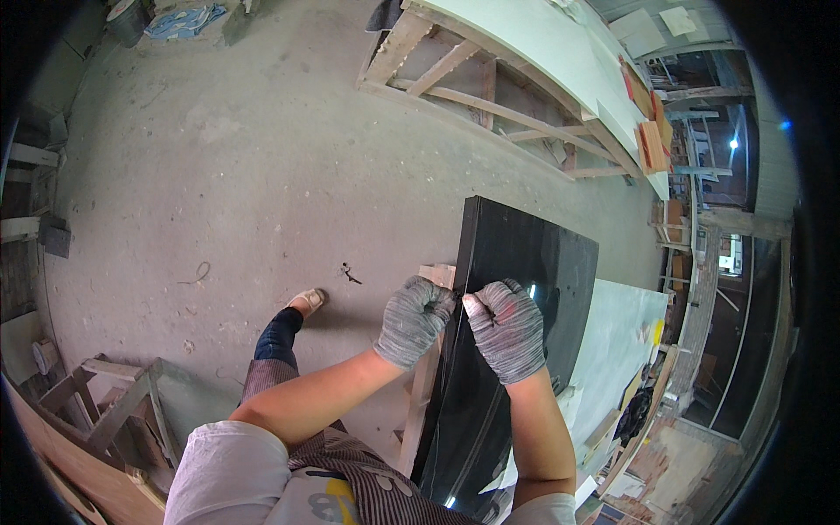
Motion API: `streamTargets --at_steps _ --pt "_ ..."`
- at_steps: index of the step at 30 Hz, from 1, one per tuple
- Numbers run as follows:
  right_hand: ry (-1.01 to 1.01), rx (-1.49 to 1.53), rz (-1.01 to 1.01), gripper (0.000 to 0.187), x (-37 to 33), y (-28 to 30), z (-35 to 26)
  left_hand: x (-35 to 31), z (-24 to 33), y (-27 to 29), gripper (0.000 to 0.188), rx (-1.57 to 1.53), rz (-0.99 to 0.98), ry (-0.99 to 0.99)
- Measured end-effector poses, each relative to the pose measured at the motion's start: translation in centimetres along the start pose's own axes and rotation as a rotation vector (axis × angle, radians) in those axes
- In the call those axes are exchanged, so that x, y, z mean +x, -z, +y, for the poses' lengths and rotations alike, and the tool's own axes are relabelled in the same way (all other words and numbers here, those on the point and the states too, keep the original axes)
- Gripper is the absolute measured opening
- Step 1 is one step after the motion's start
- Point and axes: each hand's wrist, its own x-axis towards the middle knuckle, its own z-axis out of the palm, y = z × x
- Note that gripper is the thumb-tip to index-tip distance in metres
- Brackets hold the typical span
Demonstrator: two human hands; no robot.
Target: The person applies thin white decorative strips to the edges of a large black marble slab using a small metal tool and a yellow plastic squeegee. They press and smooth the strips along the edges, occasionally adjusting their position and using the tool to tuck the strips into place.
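A glossy black panel (525,245) with a thick edge lies in front of me, raised off the floor on a pale wooden support (437,276). My left hand (415,320), in a grey knitted glove, is closed beside the panel's left edge. Over the black top, my right hand (507,327) is closed too, in a matching glove with a reddish mark. The fingertips of both hands nearly meet above that edge. A small dark bit shows between them, too small to name.
A long white-topped table (525,44) on a wooden frame stands at the far right. Beyond the panel lies a pale board (621,324). At lower left is a wooden trestle (109,402). Dark scraps (351,276) and a curled strip (201,272) lie on the concrete floor (201,157).
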Motion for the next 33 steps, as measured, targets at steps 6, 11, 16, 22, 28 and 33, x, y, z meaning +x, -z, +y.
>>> streamTargets --at_steps 6,11,16,22,28,33 --pt "-0.007 -0.001 -0.014 0.023 -2.5 -0.3 -0.5 -2.6 0.8 0.4 0.013 -0.045 -0.012 0.06" --pt "-0.03 -0.001 -0.018 0.024 -4.9 -0.7 -1.0 -4.7 1.2 1.0 0.014 -0.006 -0.052 0.07" --pt "-0.011 -0.01 -0.011 0.021 -7.0 -1.1 -1.4 -6.8 1.1 1.0 0.014 0.008 -0.052 0.037" --pt "-0.001 -0.024 -0.002 0.019 -9.6 -1.5 -1.9 -9.2 1.1 1.1 0.014 -0.005 -0.041 0.005" --pt "-0.009 -0.018 0.019 0.019 -12.5 -2.0 -2.4 -11.8 1.2 1.2 0.013 0.02 -0.065 0.027" --pt "-0.01 -0.018 0.026 0.02 -14.8 -2.1 -3.0 -14.0 1.4 1.5 0.012 0.029 -0.09 0.01"
